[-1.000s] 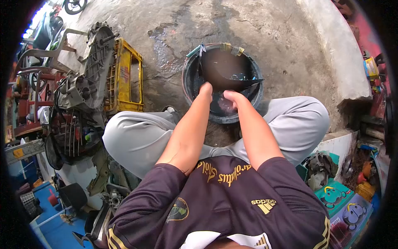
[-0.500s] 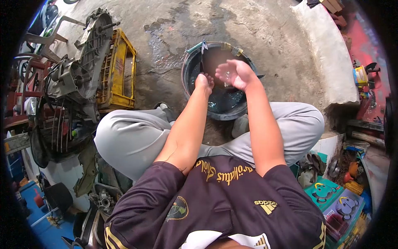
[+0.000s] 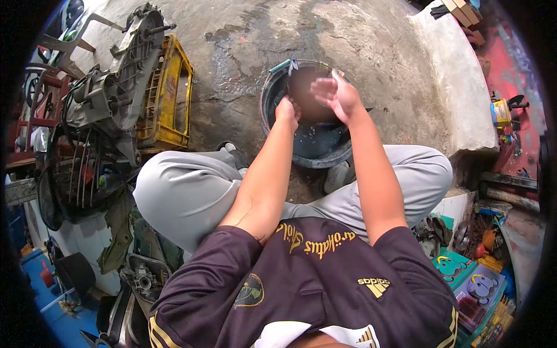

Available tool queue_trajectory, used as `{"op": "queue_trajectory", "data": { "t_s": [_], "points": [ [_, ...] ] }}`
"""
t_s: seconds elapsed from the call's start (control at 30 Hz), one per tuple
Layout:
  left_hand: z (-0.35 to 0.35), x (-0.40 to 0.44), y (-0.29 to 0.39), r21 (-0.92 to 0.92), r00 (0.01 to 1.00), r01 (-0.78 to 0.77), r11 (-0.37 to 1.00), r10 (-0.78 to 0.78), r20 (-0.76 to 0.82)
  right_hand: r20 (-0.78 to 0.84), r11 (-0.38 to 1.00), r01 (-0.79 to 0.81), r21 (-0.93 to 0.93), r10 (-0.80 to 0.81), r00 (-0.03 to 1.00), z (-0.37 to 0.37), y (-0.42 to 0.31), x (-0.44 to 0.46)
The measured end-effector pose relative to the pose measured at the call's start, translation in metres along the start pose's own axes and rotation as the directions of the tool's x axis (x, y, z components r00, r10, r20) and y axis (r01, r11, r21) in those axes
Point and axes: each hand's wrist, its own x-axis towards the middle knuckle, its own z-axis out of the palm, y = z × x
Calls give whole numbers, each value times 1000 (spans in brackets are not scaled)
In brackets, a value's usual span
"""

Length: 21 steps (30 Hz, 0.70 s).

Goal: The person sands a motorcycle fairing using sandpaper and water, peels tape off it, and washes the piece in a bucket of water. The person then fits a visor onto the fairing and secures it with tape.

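A dark round bucket (image 3: 316, 159) of water stands on the floor between my legs. My left hand (image 3: 287, 110) is over its left side with the fingers curled in. A thin dark strip with a pale blue-white end (image 3: 293, 65) runs from the far rim towards this hand; whether the fingers grip it I cannot tell. Over the right side, my right hand (image 3: 338, 96) is open, palm turned inward and fingers extended, with nothing in it. A brown blurred patch (image 3: 311, 95) hides part of the bucket between the hands. Bits float on the water (image 3: 313, 139).
To the left stand a grey metal engine casing (image 3: 125, 87) and a yellow crate (image 3: 185, 98). A raised concrete ledge (image 3: 458, 87) runs along the right. Colourful boxes (image 3: 478, 287) and loose parts lie at my lower right. The concrete floor (image 3: 243, 64) has wet patches.
My right hand has moved slightly right and up, with its palm turned more sideways. My left hand stays nearly in place, a little higher. The view has shifted slightly.
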Motion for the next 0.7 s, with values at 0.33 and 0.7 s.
{"op": "queue_trajectory", "data": {
  "t_s": [0.33, 0.7],
  "points": [
    [-19, 49, -7, 518, 980, -12, 855, 113, -165, -169, 150, -174, -973, 45, 985, -78, 122, 18],
    [-30, 36, -39, 872, 979, 133, -472, 197, -42, -229, -153, -188, -970, 334, 914, -59, 160, 50]
  ]
}}
